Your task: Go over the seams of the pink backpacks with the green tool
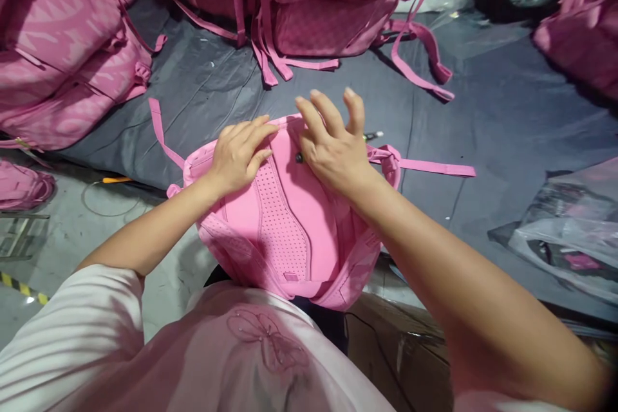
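A pink backpack (321, 225) lies back panel up, between my body and the table edge, with its perforated padding and shoulder straps showing. My left hand (241, 151) grips its far edge at the left, fingers close together over the fabric and thumb on the panel. Over the right part of that edge is my right hand (335, 141), its fingers raised and curled. A slim pen-like tool (373, 136) passes beneath this palm; its pale tip sticks out on the right and a dark end on the left. The thumb and the tool's middle are hidden.
More pink backpacks (333, 19) stand at the back of the dark-covered table (434, 135), with straps trailing forward. Others sit at the left (62, 51) and far right (584, 32). Clear plastic bags (570, 232) lie at the right. An orange-handled item (116, 179) is beside the table's left edge.
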The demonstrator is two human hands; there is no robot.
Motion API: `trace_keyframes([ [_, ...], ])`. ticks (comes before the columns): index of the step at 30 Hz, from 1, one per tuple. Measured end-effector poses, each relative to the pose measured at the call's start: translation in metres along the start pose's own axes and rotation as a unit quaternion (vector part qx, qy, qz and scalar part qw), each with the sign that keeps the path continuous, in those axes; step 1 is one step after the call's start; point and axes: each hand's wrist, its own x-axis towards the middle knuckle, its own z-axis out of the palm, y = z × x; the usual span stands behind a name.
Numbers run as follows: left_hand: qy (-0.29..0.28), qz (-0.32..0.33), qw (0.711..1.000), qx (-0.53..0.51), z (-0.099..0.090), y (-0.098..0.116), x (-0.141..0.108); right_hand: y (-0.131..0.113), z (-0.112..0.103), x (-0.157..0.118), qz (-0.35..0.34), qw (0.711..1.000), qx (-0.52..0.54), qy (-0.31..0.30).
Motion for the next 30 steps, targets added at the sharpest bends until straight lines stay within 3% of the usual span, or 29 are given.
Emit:
trace_keyframes([
  [3, 0.004, 0.005, 1.000, -0.002, 0.003, 0.001, -0.001, 0.001, -0.004, 0.025, -0.003, 1.000, 0.017, -0.017],
  [5, 0.013, 0.010, 1.000, -0.004, 0.004, 0.005, -0.002, 0.001, -0.008, 0.022, 0.010, 1.000, 0.020, -0.011],
  [7, 0.023, 0.016, 1.000, -0.002, 0.005, 0.012, -0.003, 0.001, -0.011, 0.005, 0.053, 0.998, 0.010, 0.017],
  [9, 0.033, 0.022, 0.999, -0.002, 0.008, 0.019, -0.004, -0.001, -0.011, -0.022, 0.102, 0.991, -0.026, 0.085],
  [13, 0.046, 0.005, 0.999, -0.019, 0.022, 0.031, -0.001, -0.007, -0.004, -0.079, 0.095, 0.962, -0.088, 0.240],
  [17, 0.038, -0.039, 0.998, -0.025, 0.032, 0.038, 0.007, -0.020, -0.002, -0.116, 0.096, 0.969, -0.071, 0.218],
  [20, 0.053, -0.041, 0.997, -0.032, 0.018, 0.034, 0.003, -0.026, -0.008, -0.132, 0.105, 0.972, -0.048, 0.206],
  [24, 0.127, -0.030, 0.991, -0.018, -0.027, 0.016, -0.036, -0.024, -0.008, -0.147, 0.107, 0.966, -0.025, 0.236],
  [27, 0.072, -0.006, 0.997, 0.028, -0.045, 0.012, -0.074, -0.023, -0.001, -0.152, 0.107, 0.956, -0.008, 0.274],
  [30, 0.016, -0.012, 0.997, 0.074, -0.033, 0.016, -0.090, -0.027, -0.001, -0.153, 0.103, 0.960, 0.007, 0.261],
])
